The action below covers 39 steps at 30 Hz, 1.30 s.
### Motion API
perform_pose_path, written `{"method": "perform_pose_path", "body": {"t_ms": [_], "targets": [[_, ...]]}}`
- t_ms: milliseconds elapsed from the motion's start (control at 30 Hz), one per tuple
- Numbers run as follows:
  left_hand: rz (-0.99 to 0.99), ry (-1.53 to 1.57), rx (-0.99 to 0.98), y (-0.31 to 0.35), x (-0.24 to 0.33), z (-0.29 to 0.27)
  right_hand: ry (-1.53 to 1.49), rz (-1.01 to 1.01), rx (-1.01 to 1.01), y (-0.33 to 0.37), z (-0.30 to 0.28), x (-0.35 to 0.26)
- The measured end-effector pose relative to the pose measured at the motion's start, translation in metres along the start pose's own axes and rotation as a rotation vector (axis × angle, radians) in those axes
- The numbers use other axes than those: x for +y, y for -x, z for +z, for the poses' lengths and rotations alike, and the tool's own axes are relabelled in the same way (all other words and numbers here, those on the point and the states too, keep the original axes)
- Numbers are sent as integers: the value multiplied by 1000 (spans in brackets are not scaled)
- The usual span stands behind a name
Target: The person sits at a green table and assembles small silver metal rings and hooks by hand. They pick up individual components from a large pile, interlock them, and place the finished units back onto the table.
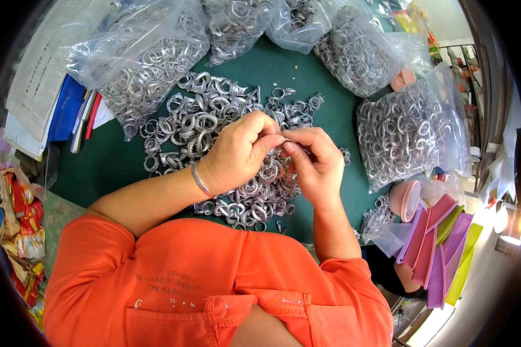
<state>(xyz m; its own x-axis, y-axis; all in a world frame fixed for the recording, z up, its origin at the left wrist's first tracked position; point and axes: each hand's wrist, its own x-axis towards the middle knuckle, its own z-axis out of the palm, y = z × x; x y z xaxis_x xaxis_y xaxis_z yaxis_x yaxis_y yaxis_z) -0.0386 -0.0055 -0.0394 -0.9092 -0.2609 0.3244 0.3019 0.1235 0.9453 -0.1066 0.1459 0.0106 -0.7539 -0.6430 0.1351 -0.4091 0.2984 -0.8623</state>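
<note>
Over a heap of silver-grey metal rings (205, 122), both hands meet with their fingertips pinched together. My left hand (233, 155), with a plain silver bangle (202, 180) on its wrist, closes thumb and forefinger on one side of a small ring (285, 142). On its other side the thumb and forefinger of my right hand (317, 168) pinch the same piece. Only a thin dark curve of it shows between the fingers; the rest is hidden. Loose rings lie under and around both hands on the green tabletop (113, 173).
Clear plastic bags full of rings (156, 63) line the table's far side, with another bag (396, 136) at the right. Papers (37, 81), a blue holder (67, 109) and pens (92, 118) are at the left. Pink, purple and green plastic trays (440, 254) stand at the lower right.
</note>
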Motion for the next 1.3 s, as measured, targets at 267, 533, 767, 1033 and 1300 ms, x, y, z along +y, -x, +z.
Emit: {"method": "perform_pose_path", "body": {"t_ms": [267, 533, 767, 1033, 1300], "targets": [[-181, -12, 32, -5, -2, -7, -243, 131, -78, -7, -11, -7], [144, -208, -105, -8, 5, -2, 256, 294, 133, -75, -62, 116], [160, -244, -128, -7, 5, -4, -819, 418, 296, -63, -80, 94], [288, -327, -304, -7, 9, -2, 256, 183, -235, -35, -52, 54], [255, -351, -328, -7, 6, -4, 16, 176, -435, -46, -77, 40]]}}
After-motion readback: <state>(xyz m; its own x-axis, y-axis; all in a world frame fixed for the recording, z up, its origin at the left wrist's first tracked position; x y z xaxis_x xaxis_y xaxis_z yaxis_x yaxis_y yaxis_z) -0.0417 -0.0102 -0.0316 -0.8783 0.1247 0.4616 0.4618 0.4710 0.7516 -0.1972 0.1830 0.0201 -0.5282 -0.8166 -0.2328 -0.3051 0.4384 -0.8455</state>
